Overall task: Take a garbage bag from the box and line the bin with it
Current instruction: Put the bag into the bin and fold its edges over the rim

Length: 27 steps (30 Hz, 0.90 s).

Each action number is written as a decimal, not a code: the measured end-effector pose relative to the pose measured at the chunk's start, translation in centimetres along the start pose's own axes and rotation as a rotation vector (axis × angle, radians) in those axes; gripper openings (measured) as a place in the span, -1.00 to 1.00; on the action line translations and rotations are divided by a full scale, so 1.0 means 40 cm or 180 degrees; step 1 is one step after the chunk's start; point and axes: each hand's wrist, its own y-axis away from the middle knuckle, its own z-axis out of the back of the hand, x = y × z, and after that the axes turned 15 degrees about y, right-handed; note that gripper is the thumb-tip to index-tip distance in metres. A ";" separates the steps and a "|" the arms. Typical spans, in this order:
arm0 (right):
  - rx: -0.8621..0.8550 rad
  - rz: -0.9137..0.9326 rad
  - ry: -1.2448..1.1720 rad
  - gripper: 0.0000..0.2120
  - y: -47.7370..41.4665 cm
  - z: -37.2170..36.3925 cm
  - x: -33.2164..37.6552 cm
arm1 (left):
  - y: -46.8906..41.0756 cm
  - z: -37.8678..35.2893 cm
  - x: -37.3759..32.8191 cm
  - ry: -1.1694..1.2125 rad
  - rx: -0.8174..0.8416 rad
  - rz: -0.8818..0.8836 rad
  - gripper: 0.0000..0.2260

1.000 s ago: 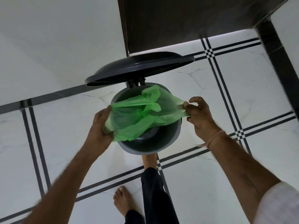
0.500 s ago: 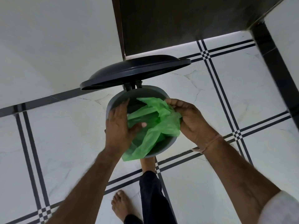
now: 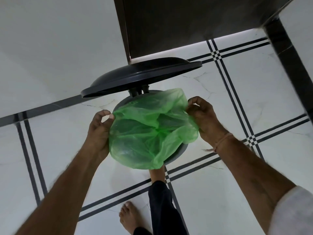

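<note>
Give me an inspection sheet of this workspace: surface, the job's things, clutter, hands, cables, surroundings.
Surface: white marble-look tiled floor with dark double-line borders.
Job's things: grey bin standing on the floor, its dark lid raised; green garbage bag spread over the bin's mouth, pulled over the near-left rim, bunched on the right, the far rim partly bare. The bag box is not in view.
Clutter: nothing seen.
Hands: left hand pinches the bag's left edge; right hand grips its right edge.
Cables: nothing seen.
Surroundings: dark wooden door behind the bin, white wall on the left; one bare foot on the floor, the other at the bin's base.
</note>
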 end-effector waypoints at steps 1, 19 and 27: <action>0.0071 0.0037 0.0020 -0.63 -0.004 0.001 -0.003 | -0.008 0.010 -0.005 0.0021 0.0016 0.0058 -0.80; 0.0656 0.2176 0.3459 -0.48 -0.045 -0.178 0.052 | 0.052 -0.071 -0.022 -0.1930 0.1308 -0.0536 -0.64; 0.1733 0.0829 0.1880 -0.72 -0.035 -0.112 0.083 | 0.032 -0.056 -0.025 -0.1780 0.0975 -0.0530 -0.81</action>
